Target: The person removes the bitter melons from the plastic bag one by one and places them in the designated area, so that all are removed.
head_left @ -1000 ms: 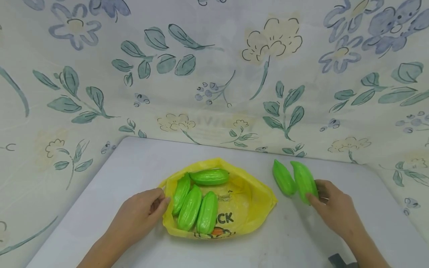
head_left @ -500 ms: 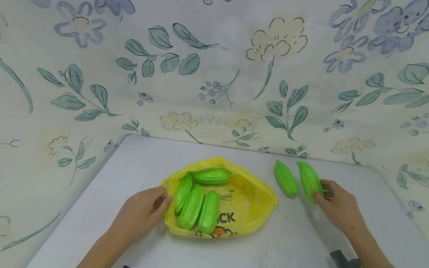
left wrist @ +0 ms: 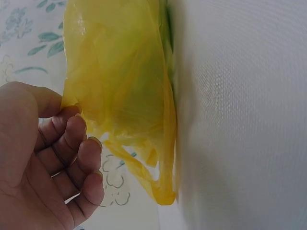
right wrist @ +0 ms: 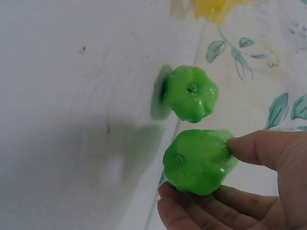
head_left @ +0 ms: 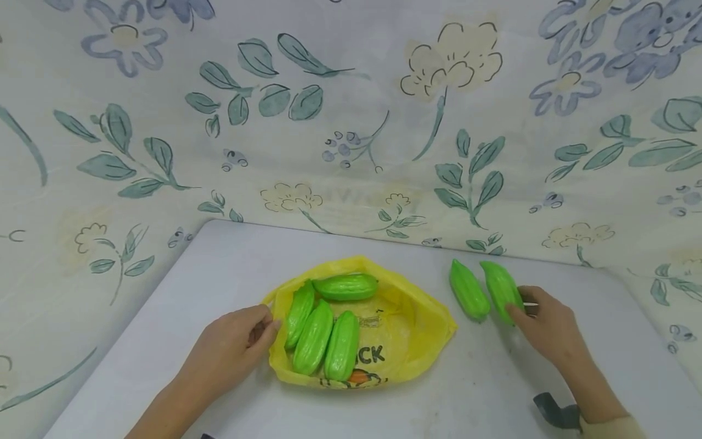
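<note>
A yellow plastic bag (head_left: 414, 341) lies on the table with its mouth spread wide, and several shiny green ridged gourds (head_left: 341, 346) rest in its left part. At the bag's left edge my left hand (head_left: 236, 338) pinches the thin plastic between thumb and forefinger; the other fingers (left wrist: 88, 153) are loosely bent. Over on the right, my right hand (head_left: 548, 323) grips one green ridged gourd (right wrist: 196, 163) between thumb and fingers, apparently just above the tabletop. Beside it another gourd (head_left: 468, 291) lies on the table, a narrow gap away.
The white table (head_left: 230, 256) ends at a back edge against a floral cloth (head_left: 351, 171), which also rises on both sides. A dark curved piece (head_left: 556, 411) sits by my right wrist. Bag handles (left wrist: 160, 191) hang loose near my left hand.
The right hand has shifted the held gourd slightly right, away from the one beside it, then a little back left. My left hand keeps its hold on the bag's edge.
</note>
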Motion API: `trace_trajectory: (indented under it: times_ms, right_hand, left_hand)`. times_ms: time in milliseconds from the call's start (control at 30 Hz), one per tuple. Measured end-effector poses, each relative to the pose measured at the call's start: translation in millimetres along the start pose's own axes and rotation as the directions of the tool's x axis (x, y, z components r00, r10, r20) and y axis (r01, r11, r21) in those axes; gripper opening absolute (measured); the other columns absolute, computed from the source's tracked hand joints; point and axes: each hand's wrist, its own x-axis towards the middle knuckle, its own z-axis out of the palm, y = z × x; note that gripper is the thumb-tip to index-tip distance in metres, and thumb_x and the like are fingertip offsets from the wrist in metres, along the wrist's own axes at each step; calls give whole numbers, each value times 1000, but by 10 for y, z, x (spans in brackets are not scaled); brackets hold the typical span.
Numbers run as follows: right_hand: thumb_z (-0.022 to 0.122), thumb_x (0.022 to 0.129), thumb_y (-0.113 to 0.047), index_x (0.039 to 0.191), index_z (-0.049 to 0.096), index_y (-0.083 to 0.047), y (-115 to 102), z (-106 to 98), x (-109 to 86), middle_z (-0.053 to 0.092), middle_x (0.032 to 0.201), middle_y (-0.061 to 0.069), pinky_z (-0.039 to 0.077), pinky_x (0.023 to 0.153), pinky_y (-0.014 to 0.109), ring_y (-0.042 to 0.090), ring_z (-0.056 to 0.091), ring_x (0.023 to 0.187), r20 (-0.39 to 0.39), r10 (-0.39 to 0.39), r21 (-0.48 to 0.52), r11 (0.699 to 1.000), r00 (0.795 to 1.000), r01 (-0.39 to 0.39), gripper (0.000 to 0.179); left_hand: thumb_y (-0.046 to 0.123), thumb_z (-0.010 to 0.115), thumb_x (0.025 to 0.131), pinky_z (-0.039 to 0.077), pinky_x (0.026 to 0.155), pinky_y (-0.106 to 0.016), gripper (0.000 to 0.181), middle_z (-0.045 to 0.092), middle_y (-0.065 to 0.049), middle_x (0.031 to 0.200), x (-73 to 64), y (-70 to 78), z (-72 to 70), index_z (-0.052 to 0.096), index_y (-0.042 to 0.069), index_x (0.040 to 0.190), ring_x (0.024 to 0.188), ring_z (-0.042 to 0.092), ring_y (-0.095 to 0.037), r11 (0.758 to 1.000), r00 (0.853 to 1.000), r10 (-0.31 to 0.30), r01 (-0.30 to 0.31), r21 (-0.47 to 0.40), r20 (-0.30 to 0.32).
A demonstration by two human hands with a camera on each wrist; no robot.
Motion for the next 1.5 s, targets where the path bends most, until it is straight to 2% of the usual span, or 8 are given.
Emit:
trace_trajectory:
  times_ms: [400,800,1067,1500]
  right_hand:
    - [59,105,-33,144,44,13,-31,23,157,51,142,38,56,89,57,53,56,125,30,72,5,997,997,-72,62]
    - [56,107,-36,143,45,13,-14,80,202,51,142,38,54,93,58,53,56,125,42,91,31,995,995,-92,62]
    - [57,106,-35,142,46,14,-14,117,221,51,141,39,54,92,58,52,57,124,42,74,26,997,996,-75,62]
    - [57,106,-38,144,44,13,-35,152,234,50,144,38,52,95,60,54,53,128,45,118,22,993,992,-119,65]
  left_hand:
    - [23,70,101,35,56,-27,29,42,10,64,-3,-11,-2,51,21,79,61,41,-8,1000,1000,8,-8,1,-9]
    - [21,70,101,36,55,-27,29,42,10,64,-13,-22,10,51,21,78,60,40,-8,1000,1000,20,-20,-6,-12]
    - [21,69,101,35,55,-27,28,41,10,64,-26,-31,19,52,21,79,60,40,-7,1000,1000,23,-24,-14,-20]
    - [21,70,100,36,56,-27,27,42,10,64,-4,-17,6,52,21,79,61,41,-8,999,999,35,-35,0,-19]
